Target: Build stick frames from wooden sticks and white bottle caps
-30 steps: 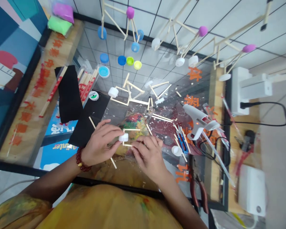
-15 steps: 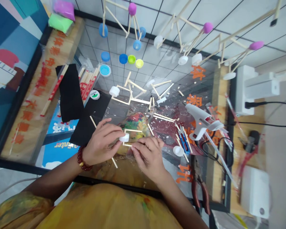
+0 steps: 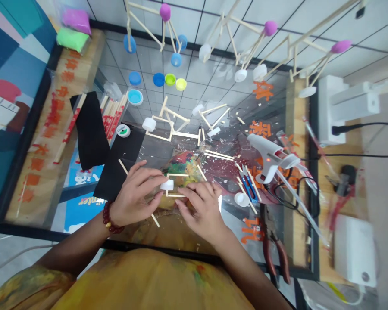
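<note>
Between the thumb and fingertips of my left hand [image 3: 139, 191] is a white bottle cap [image 3: 167, 185]. Two thin wooden sticks reach rightward from the cap, an upper stick [image 3: 178, 175] and a lower stick [image 3: 174, 196]. My right hand [image 3: 202, 206] is at the free end of the lower stick, thumb and fingers apart around it; whether a fingertip touches it is unclear. Partly under my left hand lies a loose stick [image 3: 155, 220]. Just beyond my hands is a stick frame [image 3: 184, 134] with a white cap [image 3: 149, 124] at one end.
At the right lie a glue gun [image 3: 268, 157] with a lit orange light, blue-handled snips [image 3: 249, 185], an upturned white cap [image 3: 242, 199] and pliers [image 3: 273, 245]. Finished stick models with purple balls [image 3: 270, 28] stand along the far edge. Coloured caps [image 3: 170, 79] and black sheets [image 3: 90, 129] lie leftward.
My right thumb and fingers have parted from their pinch on the lower stick, showing more of its end. My left hand keeps the cap. The view has shifted slightly.
</note>
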Motion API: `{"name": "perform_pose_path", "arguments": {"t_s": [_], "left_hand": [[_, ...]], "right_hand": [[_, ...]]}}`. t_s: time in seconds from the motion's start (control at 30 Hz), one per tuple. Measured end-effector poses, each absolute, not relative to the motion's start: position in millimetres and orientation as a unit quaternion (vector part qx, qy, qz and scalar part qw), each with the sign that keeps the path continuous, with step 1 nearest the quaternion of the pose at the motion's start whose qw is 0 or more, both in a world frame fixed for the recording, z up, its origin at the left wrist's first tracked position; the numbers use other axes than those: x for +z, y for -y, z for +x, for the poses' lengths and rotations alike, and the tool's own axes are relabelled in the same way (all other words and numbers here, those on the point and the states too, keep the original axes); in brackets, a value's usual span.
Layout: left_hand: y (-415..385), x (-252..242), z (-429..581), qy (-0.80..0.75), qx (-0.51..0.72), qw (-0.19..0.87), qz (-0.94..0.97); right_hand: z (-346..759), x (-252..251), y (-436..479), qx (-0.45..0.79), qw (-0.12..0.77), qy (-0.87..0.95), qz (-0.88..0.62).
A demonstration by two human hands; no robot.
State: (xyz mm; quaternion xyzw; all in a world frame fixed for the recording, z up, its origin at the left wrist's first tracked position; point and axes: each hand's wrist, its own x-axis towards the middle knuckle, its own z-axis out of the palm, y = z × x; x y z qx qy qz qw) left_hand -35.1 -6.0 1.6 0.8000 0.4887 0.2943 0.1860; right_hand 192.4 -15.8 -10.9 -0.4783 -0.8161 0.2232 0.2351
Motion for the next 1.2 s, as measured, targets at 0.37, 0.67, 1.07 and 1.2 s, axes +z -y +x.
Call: {"name": "perform_pose_path", "arguments": {"t_s": [0.37,0.67,1.07,1.2], "left_hand": [[3.6,1.0,-34.2,-0.490,0.268,0.178,0.810],[5.2,0.0,-35.9,-0.486,0.284,0.180,0.807],[5.9,0.5,-36.3,-0.483,0.282,0.185,0.808],[5.5,0.5,-35.4,-0.480,0.285,0.179,0.811]], "right_hand": [[194.3,-11.9,15.6,0.230,0.238,0.811,-0.482],[194.4,-10.9,14.0,0.232,0.260,0.811,-0.470],[195.5,-11.2,16.0,0.222,0.246,0.820,-0.466],[195.5,-12.1,15.7,0.224,0.246,0.821,-0.464]]}}
